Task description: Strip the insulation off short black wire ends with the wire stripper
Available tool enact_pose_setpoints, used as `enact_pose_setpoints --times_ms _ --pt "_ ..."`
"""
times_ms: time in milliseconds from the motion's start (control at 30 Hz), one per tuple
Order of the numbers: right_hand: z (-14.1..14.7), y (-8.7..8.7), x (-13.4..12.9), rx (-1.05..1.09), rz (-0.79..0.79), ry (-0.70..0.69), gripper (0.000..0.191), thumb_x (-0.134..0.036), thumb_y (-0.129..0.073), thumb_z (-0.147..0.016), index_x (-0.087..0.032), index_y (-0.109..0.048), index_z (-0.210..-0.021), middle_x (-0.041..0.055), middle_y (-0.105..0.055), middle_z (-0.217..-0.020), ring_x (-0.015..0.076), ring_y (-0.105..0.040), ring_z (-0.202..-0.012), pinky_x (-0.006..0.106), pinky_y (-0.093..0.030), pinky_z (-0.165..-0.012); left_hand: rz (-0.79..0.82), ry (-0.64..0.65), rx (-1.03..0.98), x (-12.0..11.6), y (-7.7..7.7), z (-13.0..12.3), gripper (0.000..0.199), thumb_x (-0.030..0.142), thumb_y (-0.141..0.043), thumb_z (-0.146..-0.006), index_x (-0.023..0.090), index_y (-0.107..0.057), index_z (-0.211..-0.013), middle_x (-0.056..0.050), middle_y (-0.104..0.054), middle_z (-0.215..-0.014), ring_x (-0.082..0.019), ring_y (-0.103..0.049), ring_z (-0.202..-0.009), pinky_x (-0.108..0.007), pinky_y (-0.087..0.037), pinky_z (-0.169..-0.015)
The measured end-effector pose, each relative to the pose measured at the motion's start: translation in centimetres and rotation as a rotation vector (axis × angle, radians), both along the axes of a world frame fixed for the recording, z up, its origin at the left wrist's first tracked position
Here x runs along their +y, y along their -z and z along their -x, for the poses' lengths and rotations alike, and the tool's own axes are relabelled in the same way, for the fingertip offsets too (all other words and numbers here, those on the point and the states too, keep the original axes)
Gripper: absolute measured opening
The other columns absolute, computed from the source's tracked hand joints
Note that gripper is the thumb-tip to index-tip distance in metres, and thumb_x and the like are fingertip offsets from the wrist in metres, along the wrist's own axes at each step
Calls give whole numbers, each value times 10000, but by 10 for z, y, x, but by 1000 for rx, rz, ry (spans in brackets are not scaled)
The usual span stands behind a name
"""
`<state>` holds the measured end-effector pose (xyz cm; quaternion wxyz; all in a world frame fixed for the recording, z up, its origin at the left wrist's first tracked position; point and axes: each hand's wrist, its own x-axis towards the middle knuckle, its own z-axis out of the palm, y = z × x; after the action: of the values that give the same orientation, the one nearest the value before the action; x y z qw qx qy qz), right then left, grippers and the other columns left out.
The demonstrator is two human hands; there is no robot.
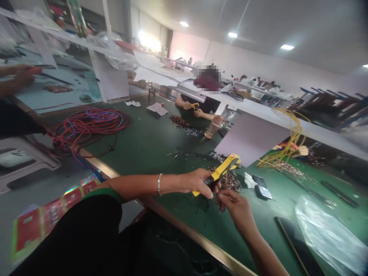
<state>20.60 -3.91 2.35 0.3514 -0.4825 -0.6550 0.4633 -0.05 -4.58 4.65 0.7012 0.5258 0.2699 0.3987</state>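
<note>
My left hand (199,183), with a bracelet at the wrist, is wrapped round a yellow and black wire stripper (222,171) whose head points up and to the right. Close beside its fingertips, my right hand (238,209) is closed in a pinch. Whatever lies between those fingers is too small to make out. Just behind both hands a pile of short cut wires (232,181) lies on the green tabletop (184,214). A few dark wire bits are scattered beneath the hands.
A keypad phone (262,187) lies beside crumpled tissue (250,180). Further right are a plastic bag (330,234) and a dark flat slab (299,245). Red and blue wire coils (89,124) lie left. Across the table, a co-worker (198,109) holds a yellow tool near a bottle (213,127).
</note>
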Motion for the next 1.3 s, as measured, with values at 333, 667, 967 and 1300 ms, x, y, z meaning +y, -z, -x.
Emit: enact_pose_setpoints --times_ms 333,667,967,1300 --pt "-19 8 14 105 182 -115 326 -491 -747 -679 -172 -710 -732 -17 -613 -449 98 -425 -360 232 -323 -394 123 100 13 21 7 -1 364 160 -723 -530 127 -701 -893 -31 -664 -797 -157 -585 -771 -272 -423 -699" --pt "-24 11 51 228 246 -22 225 -396 -740 -654 -176 -695 -663 -59 -518 -409 88 -412 -376 228 -294 -406 240 168 -46 48 23 18 592 130 -660 -522 123 -674 -1114 -152 -643 -1175 -214 -570 -896 -370 -427 -870" --pt "-43 18 61 335 198 108 200 -362 -759 -664 -171 -760 -723 -13 -595 -441 77 -408 -378 221 -272 -368 215 221 14 55 32 22 563 163 -688 -555 99 -667 -1113 -140 -678 -1075 -242 -595 -920 -394 -419 -914" --pt "-52 18 62 240 111 114 161 -334 -746 -688 -196 -787 -758 13 -691 -551 89 -470 -400 232 -355 -363 275 291 81 53 38 22 508 189 -720 -616 142 -647 -1116 -72 -688 -916 -230 -670 -838 -340 -462 -795"
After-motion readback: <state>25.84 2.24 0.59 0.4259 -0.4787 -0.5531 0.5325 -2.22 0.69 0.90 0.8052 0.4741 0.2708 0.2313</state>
